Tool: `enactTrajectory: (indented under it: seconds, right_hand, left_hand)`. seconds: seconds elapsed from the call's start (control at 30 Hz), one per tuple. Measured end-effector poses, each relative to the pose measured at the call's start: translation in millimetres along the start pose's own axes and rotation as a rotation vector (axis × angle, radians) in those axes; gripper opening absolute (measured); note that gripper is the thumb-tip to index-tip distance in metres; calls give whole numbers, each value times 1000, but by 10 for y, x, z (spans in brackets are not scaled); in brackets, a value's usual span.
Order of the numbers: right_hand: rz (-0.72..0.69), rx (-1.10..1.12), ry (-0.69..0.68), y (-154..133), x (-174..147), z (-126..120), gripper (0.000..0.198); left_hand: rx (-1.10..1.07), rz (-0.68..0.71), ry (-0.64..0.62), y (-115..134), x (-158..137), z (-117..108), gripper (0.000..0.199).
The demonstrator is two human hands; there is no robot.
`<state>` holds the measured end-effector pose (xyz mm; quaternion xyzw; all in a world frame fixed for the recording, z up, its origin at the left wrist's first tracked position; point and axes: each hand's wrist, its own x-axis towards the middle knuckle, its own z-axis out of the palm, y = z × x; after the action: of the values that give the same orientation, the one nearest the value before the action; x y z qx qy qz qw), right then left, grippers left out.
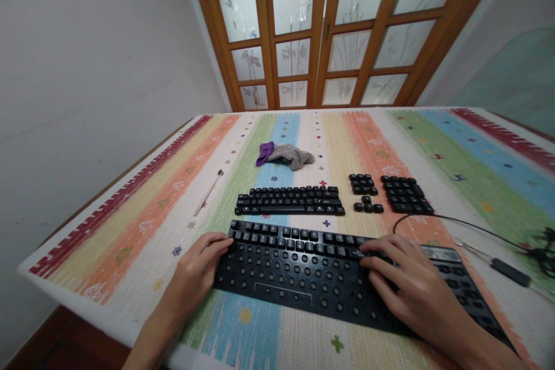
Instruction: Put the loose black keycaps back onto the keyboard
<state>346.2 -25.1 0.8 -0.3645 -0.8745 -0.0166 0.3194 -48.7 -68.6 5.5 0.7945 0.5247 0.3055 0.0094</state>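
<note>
A black keyboard (299,277) lies on the striped tablecloth in front of me, slightly turned. Keycaps cover its top two rows, while bare key posts show across the main block below. My left hand (203,257) grips the keyboard's left edge, with fingertips near the leftmost upper keys and the thumb hidden. Stretched out over the right part, my right hand (401,272) touches the long key at the end of the number row with its fingertips. Its palm hides part of the board. Beyond the board lie loose keycaps (288,201), set out in keyboard order.
More loose keycaps, the number pad group (405,193) and the arrow group (367,205), lie to the right. A grey and purple cloth (288,156) sits farther back. A thin brush (208,193) lies left. A black-handled tool (510,272) and a cable (468,219) are at the right.
</note>
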Motion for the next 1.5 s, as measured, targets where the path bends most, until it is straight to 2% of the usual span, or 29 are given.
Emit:
enactTrajectory:
  seconds: [0.17,0.33,0.57,0.9,1.1,1.23,1.37,1.43,1.5]
  right_hand:
    - [5,11,-5,-6,-8,8,19]
    - [-2,16,-4,-7,3,7,19]
    - [-3,9,-2,-14,9,4,19]
    - [-7,9,3,-32,28,-7,22]
    - [-4,9,-15,-39,35,-15,24]
    - [-2,0,-10,-44,31,-12,24]
    - [-2,-2,-13,-49,42,-22,25]
    - [-2,-2,-10,-49,48,-24,26]
    - [-2,-4,-6,-49,52,-25,26]
  left_hand:
    - [37,77,-5,4,-18,29,29]
    - [73,61,33,99,40,-5,22]
    - [87,32,8,96,54,-40,18]
    - [98,-9,-11,28,72,-63,23]
    - [52,-86,-82,-28,52,-67,40]
    - [63,-88,-60,7,65,-81,38]
    - [41,-54,7,9,276,-158,29]
    - [16,-49,39,-35,479,-199,25]
    - [-32,-53,11,-113,724,-210,26]
